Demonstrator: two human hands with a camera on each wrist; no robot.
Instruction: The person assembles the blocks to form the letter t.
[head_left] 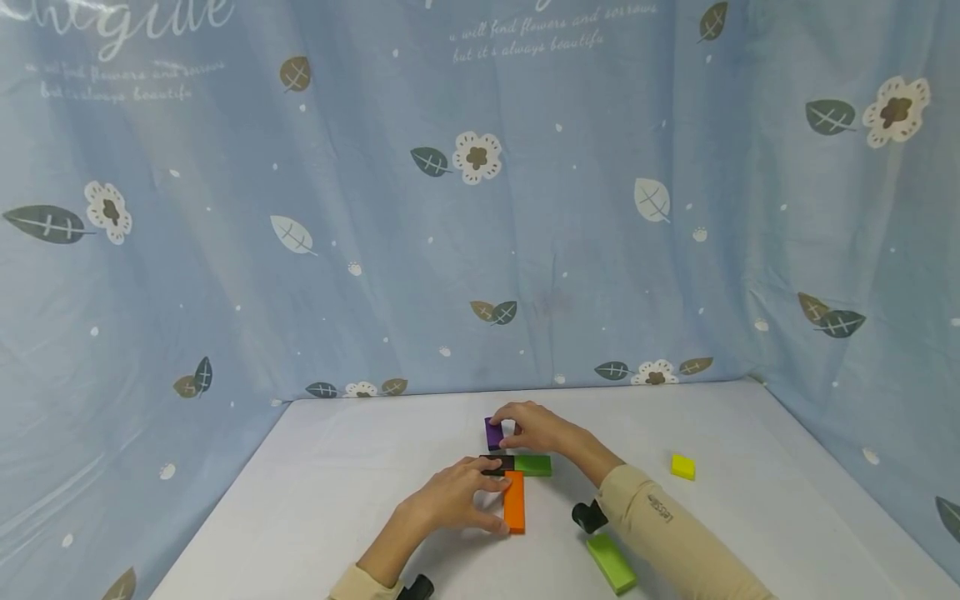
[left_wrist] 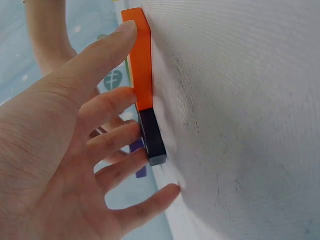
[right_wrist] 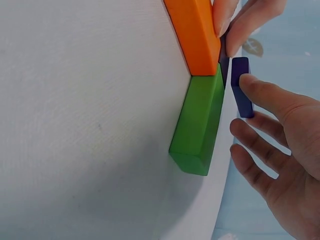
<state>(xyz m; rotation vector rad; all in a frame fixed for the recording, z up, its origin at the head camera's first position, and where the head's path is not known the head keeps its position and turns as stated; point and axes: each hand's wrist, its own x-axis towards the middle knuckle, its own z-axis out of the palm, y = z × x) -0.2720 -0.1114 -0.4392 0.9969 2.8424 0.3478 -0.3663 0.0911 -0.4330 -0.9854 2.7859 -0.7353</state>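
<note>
In the head view, an orange block (head_left: 514, 502) stretches toward the front, its far end against a black block (head_left: 497, 464) and a green block (head_left: 533, 466) lying end to end. My left hand (head_left: 455, 497) has its thumb and index finger on the orange block and other fingers on the black one; the left wrist view shows the thumb (left_wrist: 105, 47) on the orange face. Behind them, my right hand (head_left: 542, 429) pinches a purple block (head_left: 493, 433). From the right wrist view, thumb and a finger hold the purple block (right_wrist: 242, 87) just beyond the black one.
A light green block (head_left: 611, 563) lies near the front, beside the right forearm. Farther right sits a small yellow block (head_left: 683, 467). The white table (head_left: 360, 450) ends at a blue patterned curtain (head_left: 570, 250) at the back and sides.
</note>
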